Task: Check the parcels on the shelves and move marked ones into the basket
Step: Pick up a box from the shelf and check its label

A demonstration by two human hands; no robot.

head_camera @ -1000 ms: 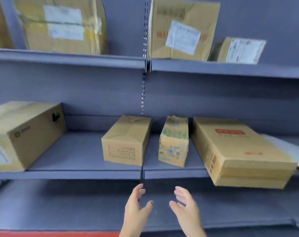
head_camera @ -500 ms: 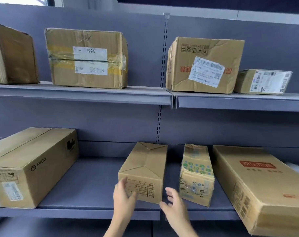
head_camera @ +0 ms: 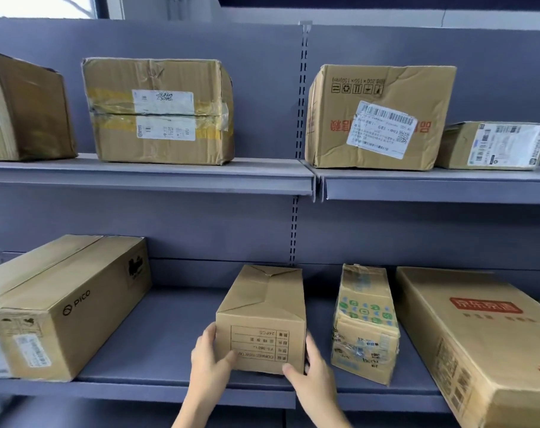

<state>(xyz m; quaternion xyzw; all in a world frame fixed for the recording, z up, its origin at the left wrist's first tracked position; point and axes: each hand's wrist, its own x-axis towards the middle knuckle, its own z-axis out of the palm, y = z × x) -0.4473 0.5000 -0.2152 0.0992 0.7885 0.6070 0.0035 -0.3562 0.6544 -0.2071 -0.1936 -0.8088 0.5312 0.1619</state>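
A small plain cardboard parcel [head_camera: 264, 316] with a printed table on its front stands in the middle of the lower shelf [head_camera: 170, 392]. My left hand [head_camera: 208, 364] grips its left front edge, thumb on the front face. On the other side my right hand [head_camera: 313, 370] holds its right front corner, thumb on the front face too. The parcel still rests on the shelf. No basket is in view.
Right of it stand a taped parcel with green print [head_camera: 364, 322] and a large flat box with a red logo [head_camera: 481, 341]. A long PICO box [head_camera: 62, 304] lies at the left. The upper shelf [head_camera: 157, 176] carries several labelled cartons.
My view has tilted up and closer to the shelves. Both hands rose from below the shelf edge and closed on the small plain parcel's two sides.
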